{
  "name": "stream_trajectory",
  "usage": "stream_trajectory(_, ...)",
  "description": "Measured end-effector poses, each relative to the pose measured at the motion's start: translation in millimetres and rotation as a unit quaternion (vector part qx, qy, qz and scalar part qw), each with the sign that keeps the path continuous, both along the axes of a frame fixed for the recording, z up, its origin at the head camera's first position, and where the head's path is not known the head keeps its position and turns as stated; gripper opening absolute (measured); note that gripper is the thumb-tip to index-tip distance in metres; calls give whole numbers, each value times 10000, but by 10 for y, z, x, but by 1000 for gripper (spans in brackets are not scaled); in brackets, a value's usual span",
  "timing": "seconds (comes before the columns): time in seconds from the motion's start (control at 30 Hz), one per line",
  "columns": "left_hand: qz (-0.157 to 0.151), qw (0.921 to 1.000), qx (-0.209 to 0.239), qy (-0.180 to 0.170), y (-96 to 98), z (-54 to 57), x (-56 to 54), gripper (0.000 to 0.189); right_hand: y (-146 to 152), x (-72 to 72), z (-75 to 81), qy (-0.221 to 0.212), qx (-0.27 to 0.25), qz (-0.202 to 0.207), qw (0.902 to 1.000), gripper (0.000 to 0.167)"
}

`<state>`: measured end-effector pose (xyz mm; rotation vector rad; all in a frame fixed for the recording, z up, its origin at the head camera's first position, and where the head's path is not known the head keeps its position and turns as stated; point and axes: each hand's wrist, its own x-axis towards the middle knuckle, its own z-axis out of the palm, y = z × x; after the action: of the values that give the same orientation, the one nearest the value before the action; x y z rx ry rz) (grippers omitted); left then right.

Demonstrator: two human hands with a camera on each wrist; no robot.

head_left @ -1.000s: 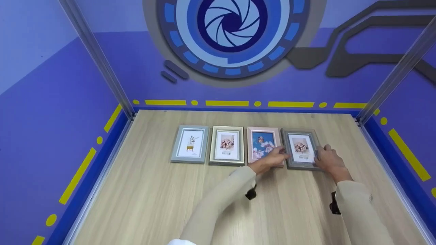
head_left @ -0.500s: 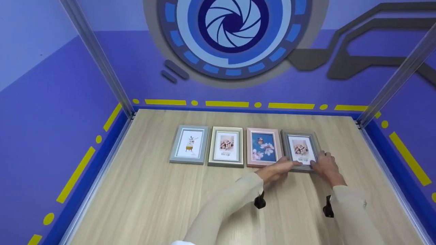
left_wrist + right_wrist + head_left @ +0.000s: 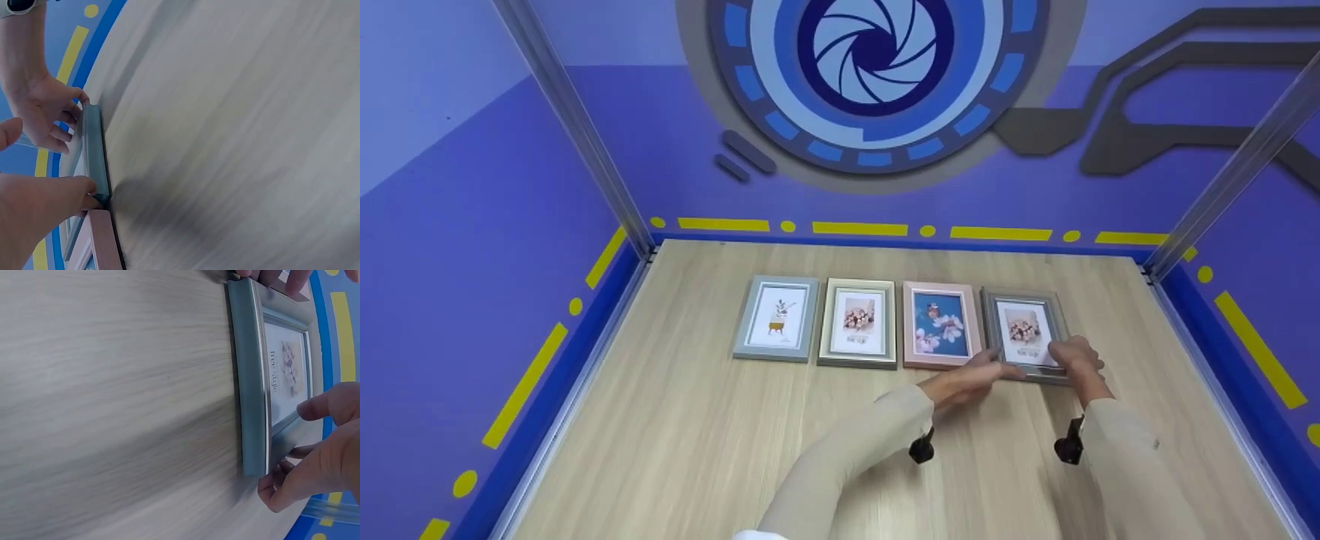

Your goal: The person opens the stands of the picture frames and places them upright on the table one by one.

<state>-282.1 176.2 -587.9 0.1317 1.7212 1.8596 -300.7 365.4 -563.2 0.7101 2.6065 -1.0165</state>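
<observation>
Head view faces down; wrist closeups share the grey frame (image 3: 1024,330).

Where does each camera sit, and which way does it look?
Head: on the person's head, looking forward and down at the wooden tabletop; sleeves, left hand and right hand show.
Left wrist: on that wrist, facing one edge of the dark gray picture frame; both hands show.
Right wrist: on that wrist, facing the same frame's edge and picture; both hands partly show.
The wrist views share the frame and tabletop.
</observation>
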Motion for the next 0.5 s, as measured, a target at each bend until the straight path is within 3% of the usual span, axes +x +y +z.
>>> stream_trajectory(0.23,83,9998,-189,-9,-32,65,-8,83,-26,-38,78,-89,260,-308,9991,18)
stream_trajectory(0.4,131,9996,120,-241,-54,-9,7,78,5,-23,66,-306,220,-482,9981,27)
stream_trajectory(0.5,1,9988,302,-389,-84,-44,23,76,14,10,61,-316,30,-589,9978,41)
